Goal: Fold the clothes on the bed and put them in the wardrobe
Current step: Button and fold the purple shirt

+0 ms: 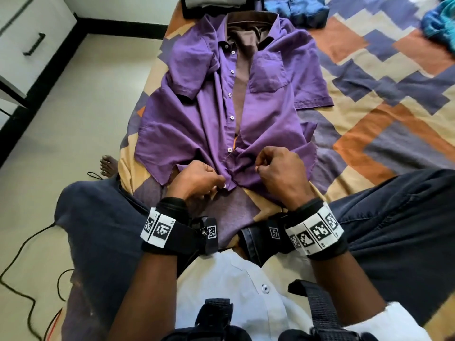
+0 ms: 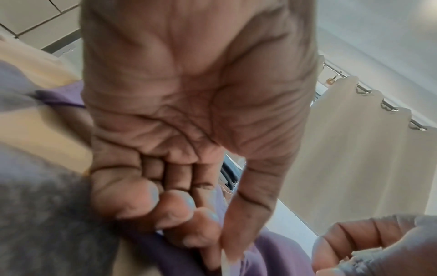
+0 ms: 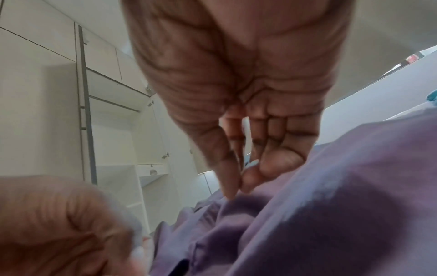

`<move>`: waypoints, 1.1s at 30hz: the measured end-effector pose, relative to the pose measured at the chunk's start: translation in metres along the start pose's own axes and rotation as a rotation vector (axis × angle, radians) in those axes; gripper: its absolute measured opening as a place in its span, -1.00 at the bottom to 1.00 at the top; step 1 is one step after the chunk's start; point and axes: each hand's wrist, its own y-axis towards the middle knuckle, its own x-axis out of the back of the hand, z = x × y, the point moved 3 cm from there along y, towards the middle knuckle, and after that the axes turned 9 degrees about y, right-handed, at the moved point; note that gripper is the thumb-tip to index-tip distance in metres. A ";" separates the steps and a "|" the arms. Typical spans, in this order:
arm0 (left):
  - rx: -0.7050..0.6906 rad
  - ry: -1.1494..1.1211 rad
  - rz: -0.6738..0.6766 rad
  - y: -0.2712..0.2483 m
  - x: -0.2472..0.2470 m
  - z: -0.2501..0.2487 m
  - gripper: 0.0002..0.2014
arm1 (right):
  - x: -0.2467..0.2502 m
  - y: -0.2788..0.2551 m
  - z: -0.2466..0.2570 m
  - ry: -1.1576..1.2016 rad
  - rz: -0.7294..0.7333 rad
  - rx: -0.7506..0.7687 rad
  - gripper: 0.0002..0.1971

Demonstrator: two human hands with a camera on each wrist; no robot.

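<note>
hands: L (image 1: 197,178) + R (image 1: 280,173) pinch purple shirt (image 1: 197,119) hem | on bed (image 1: 369,107)

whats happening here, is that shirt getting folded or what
A person sits on the bed with a purple shirt spread out face up in front of them. Both hands work at its bottom hem: the left hand pinches the button edge, and the right hand pinches the opposite edge. The front is mostly open, so they seem to be buttoning it; no fold is made yet. More clothes lie near the collar.
</note>
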 end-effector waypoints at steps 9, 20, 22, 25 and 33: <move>-0.223 -0.353 -0.370 -0.016 0.021 -0.009 -0.75 | -0.057 -0.007 0.002 -0.396 0.159 0.172 -0.73; -0.229 -0.129 -0.067 -0.023 0.010 -0.015 -0.80 | -0.025 -0.003 -0.002 -0.227 0.369 -0.028 -0.88; -0.157 -0.023 -0.045 -0.020 0.005 -0.011 -0.78 | -0.027 -0.006 0.000 -0.204 0.243 -0.012 -0.96; -0.069 0.036 -0.112 -0.017 0.005 -0.006 -0.79 | -0.022 -0.012 0.013 -0.120 0.071 0.142 -0.93; -0.009 0.058 -0.175 -0.013 0.014 -0.001 -0.76 | -0.065 -0.029 0.016 -0.317 0.266 0.141 -0.71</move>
